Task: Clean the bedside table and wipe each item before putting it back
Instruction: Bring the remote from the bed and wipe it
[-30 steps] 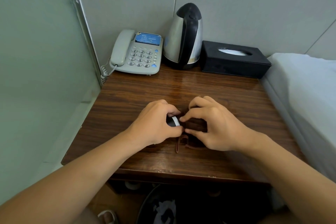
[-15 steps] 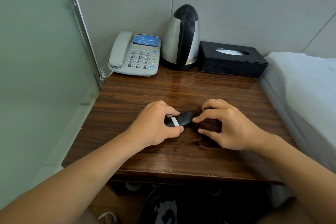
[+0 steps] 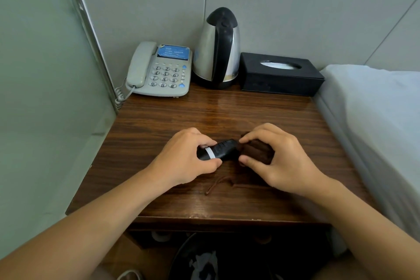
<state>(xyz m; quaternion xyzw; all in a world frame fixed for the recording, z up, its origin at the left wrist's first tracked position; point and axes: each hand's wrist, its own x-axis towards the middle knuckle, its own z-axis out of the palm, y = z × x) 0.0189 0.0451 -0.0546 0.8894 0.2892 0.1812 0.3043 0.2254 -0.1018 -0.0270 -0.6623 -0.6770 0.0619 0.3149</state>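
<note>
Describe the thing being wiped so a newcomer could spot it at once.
On the wooden table, look near the front, between the two hands. The left hand grips a small black remote. Unlike the brown cloth at its tip, it is glossy with a white band.

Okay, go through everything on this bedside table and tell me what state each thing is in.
Remote: held by left hand, far end in cloth.
Cloth: bunched in right hand, around remote's end.
Phone: handset on cradle.
Kettle: upright, lid closed.
Tissue box: tissue at its opening.
</note>
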